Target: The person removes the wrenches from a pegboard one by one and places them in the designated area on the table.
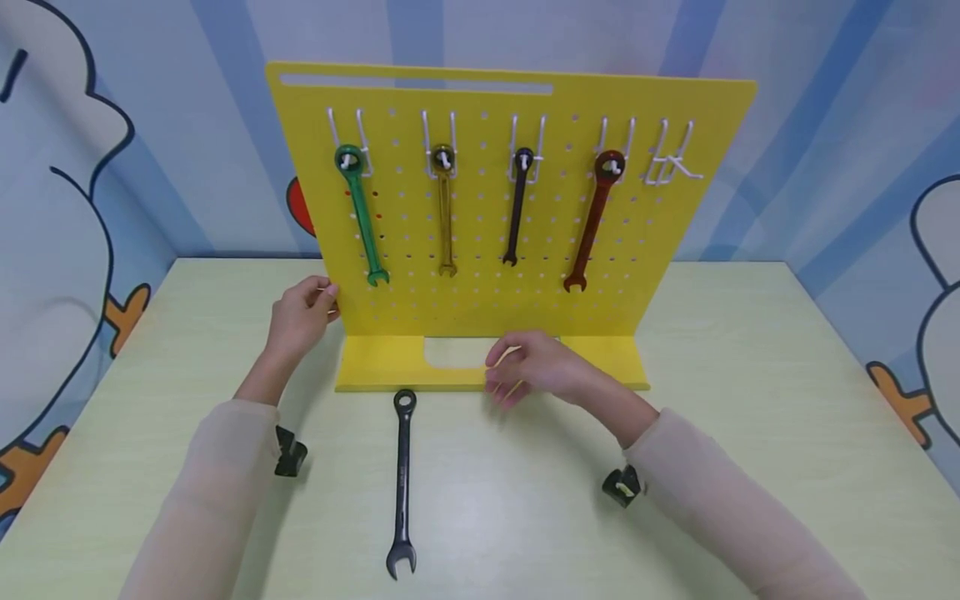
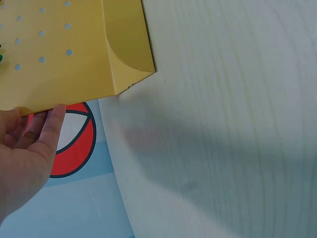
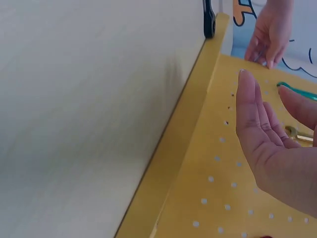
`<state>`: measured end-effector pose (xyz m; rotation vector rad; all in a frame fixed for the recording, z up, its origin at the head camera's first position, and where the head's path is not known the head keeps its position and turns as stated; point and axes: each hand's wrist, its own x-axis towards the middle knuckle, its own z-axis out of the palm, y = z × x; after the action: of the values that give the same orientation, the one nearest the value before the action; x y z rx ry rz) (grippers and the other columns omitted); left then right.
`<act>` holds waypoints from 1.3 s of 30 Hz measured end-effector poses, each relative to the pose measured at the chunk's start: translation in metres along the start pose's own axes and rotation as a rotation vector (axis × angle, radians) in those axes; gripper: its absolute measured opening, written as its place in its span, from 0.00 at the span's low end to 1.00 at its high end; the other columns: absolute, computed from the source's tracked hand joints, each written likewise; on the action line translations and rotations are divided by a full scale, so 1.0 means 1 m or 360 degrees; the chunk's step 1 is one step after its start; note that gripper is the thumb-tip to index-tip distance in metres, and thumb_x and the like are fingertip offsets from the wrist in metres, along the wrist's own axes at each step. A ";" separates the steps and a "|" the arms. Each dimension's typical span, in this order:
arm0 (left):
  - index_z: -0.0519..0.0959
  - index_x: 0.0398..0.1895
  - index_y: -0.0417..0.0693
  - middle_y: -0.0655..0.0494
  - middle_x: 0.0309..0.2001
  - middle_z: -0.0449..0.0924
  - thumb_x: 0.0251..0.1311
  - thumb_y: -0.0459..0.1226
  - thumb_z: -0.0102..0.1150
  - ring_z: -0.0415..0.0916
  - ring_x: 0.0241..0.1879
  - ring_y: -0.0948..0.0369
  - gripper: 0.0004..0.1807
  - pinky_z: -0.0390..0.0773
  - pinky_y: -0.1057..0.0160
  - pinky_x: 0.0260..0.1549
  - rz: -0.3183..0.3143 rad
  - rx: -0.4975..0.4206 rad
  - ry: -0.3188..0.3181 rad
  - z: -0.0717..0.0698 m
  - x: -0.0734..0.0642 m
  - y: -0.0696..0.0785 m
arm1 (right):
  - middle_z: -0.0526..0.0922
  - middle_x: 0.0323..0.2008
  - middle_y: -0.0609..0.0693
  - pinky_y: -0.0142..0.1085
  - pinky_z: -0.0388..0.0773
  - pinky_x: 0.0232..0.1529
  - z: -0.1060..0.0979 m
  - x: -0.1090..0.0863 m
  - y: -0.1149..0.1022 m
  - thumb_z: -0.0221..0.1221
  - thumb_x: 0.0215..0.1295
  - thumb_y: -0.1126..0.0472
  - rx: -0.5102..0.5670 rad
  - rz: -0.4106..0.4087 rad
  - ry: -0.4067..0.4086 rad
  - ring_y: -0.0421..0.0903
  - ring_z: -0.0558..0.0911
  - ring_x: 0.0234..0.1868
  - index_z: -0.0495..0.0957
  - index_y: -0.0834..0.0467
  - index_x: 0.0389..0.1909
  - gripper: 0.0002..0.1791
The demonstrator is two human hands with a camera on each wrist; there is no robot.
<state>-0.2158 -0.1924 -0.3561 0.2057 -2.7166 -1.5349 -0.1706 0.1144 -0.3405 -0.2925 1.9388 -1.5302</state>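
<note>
The left hand (image 2: 27, 168) has its fingers (image 2: 51, 131) up against the edge of a yellow pegboard (image 2: 49, 82), whose rows of round holes spread above them. To the right of the fingertips, the board meets its folded yellow base (image 2: 131, 42), which ends in a slanted corner. Just behind the fingers shows a red and white shape (image 2: 84, 156) with dark outlines (part of a drawing on the blue wall (image 2: 84, 208)). Farther right lies the pale, wood-grained tabletop (image 2: 247, 94), partly in shadow.
</note>
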 end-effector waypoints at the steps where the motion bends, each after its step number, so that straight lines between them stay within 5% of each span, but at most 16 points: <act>1: 0.69 0.51 0.34 0.38 0.47 0.73 0.69 0.41 0.39 0.73 0.49 0.49 0.18 0.76 0.59 0.47 0.0000 -0.0003 -0.0001 0.000 0.000 0.000 | 0.77 0.37 0.71 0.52 0.79 0.40 -0.003 -0.001 -0.001 0.53 0.63 0.71 0.0002 0.0004 0.0015 0.65 0.79 0.37 0.68 0.71 0.41 0.08; 11: 0.69 0.52 0.34 0.38 0.48 0.73 0.69 0.41 0.39 0.72 0.49 0.49 0.19 0.76 0.59 0.48 -0.0015 -0.0010 -0.0001 0.000 -0.001 0.002 | 0.76 0.42 0.72 0.52 0.77 0.44 -0.031 -0.009 -0.006 0.51 0.63 0.71 -0.0024 0.0003 0.0100 0.66 0.77 0.41 0.68 0.70 0.42 0.08; 18: 0.69 0.52 0.34 0.38 0.48 0.73 0.69 0.41 0.39 0.73 0.49 0.48 0.19 0.76 0.59 0.48 -0.0011 -0.0001 0.0000 0.000 -0.002 0.002 | 0.80 0.36 0.61 0.53 0.76 0.45 -0.045 -0.016 -0.015 0.48 0.66 0.71 -0.0055 -0.0024 0.0162 0.61 0.79 0.40 0.66 0.72 0.45 0.10; 39: 0.68 0.51 0.34 0.38 0.47 0.73 0.70 0.41 0.38 0.72 0.49 0.48 0.19 0.76 0.58 0.48 0.0022 0.0009 -0.0020 -0.001 -0.002 0.001 | 0.73 0.50 0.66 0.40 0.78 0.46 -0.086 -0.039 -0.043 0.50 0.67 0.66 -0.0214 -0.0088 0.0462 0.51 0.78 0.44 0.64 0.70 0.54 0.17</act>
<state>-0.2139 -0.1920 -0.3546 0.1779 -2.7260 -1.5309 -0.2017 0.1900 -0.2771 -0.1904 2.2827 -1.5497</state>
